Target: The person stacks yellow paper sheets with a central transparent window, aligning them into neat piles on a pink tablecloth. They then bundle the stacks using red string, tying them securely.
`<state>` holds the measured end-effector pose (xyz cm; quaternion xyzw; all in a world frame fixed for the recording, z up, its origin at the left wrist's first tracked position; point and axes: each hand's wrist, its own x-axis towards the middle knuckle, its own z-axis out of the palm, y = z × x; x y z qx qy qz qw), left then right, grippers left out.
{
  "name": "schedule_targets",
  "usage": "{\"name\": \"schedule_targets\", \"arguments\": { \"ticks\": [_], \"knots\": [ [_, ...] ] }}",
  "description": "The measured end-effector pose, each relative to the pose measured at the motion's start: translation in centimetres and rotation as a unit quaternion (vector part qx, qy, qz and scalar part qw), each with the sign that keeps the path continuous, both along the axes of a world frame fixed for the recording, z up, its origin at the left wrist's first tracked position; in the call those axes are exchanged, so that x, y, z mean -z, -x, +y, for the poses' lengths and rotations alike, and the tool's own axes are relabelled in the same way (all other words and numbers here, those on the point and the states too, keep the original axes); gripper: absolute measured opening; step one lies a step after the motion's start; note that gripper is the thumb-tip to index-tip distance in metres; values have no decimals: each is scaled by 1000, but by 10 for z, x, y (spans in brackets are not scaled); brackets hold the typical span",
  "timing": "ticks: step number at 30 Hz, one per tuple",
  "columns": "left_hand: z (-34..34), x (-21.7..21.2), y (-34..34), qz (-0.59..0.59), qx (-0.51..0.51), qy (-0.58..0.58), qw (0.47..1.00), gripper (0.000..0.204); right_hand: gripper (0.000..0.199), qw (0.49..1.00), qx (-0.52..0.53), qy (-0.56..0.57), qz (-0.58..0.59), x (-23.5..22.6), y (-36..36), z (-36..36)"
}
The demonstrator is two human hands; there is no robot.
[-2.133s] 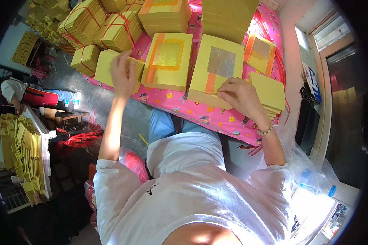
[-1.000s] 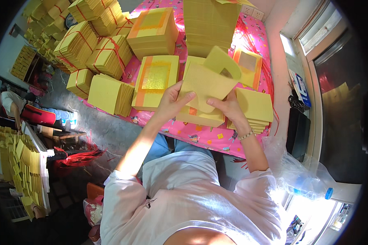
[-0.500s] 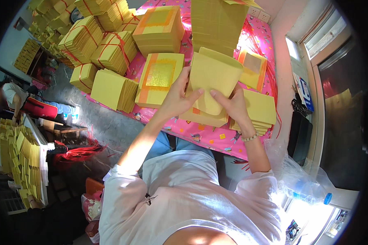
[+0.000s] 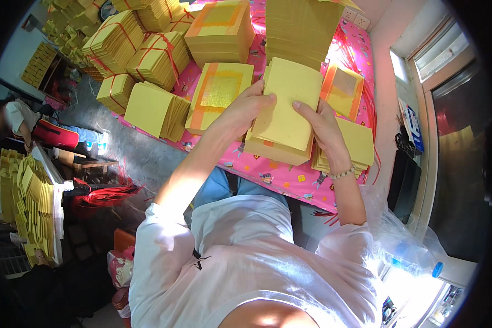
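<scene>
My left hand (image 4: pixel 248 111) and my right hand (image 4: pixel 324 130) grip the two sides of a sheaf of yellow paper (image 4: pixel 288 106), thumbs on its top face and the other fingers partly hidden. The sheaf's near end is over a stack of yellow paper (image 4: pixel 279 151) at the front of the table; whether they touch I cannot tell. To the left is a stack with an orange border and gold square (image 4: pixel 220 93). A similar orange-bordered stack (image 4: pixel 341 92) lies beyond my right hand, and a plain yellow stack (image 4: pixel 356 143) is beside that wrist.
Pink patterned cloth (image 4: pixel 246 164) covers the table. Tall yellow stacks (image 4: pixel 221 46) and red-tied bundles (image 4: pixel 157 57) stand at the back left. Red strips (image 4: pixel 366 104) run down the right edge. At far left, a person (image 4: pixel 24 123) is by another paper-laden table.
The sheaf was bent, with both thumbs close together near its lower end. Now it is flatter, and my thumbs are apart at its two sides.
</scene>
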<state>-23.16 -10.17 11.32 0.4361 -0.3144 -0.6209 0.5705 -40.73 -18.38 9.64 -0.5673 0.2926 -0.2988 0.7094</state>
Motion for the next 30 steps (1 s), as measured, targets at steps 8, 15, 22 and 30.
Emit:
{"name": "schedule_targets", "arguments": {
  "ticks": [8,15,22,30],
  "knots": [
    [1,-5,-2,9,3,-11,1000,42,46,1000,-20,18,12,-3,-1,1],
    [-5,-1,-4,-21,1,-12,1000,38,49,1000,-23,0,-9,2,-2,0],
    [-5,-3,-2,-48,-5,3,999,39,48,1000,-14,18,4,2,-2,-2],
    [1,40,16,-204,-139,214,945,39,50,986,16,168,-9,7,-2,7]
  ]
}}
